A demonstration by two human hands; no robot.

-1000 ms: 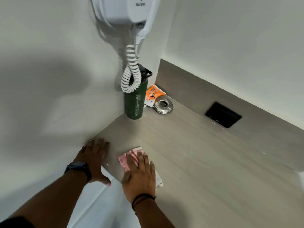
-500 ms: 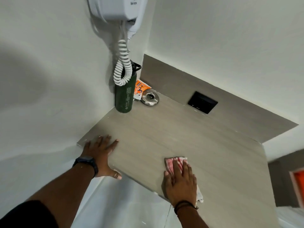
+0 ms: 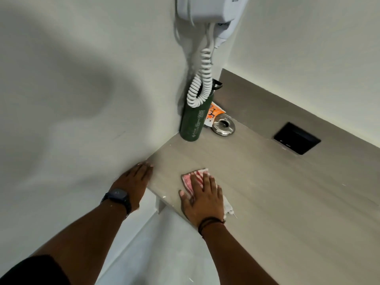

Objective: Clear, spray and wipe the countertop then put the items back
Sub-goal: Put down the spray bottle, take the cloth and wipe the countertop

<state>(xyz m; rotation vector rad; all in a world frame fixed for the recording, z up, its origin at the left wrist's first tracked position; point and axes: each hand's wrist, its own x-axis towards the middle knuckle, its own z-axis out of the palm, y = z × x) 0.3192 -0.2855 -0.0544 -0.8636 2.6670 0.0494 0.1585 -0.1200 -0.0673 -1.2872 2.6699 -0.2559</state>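
The red-and-white cloth (image 3: pixel 195 177) lies flat on the surface (image 3: pixel 277 192) near its front left corner, long axis running from the near edge back and left toward the wall. The right hand (image 3: pixel 202 199) presses on it, fingers (image 3: pixel 206 182) spread flat, gripping nothing. The left hand (image 3: pixel 133 181) rests open-palmed at the left edge where the surface meets the wall. Wide bare room stretches right and back. In the far corner a green bottle (image 3: pixel 194 122) stands upright under a coiled white cord (image 3: pixel 200 87), an orange packet (image 3: pixel 213 113) and a round metal ashtray (image 3: pixel 223 126) just beside it; what it holds is unclear.
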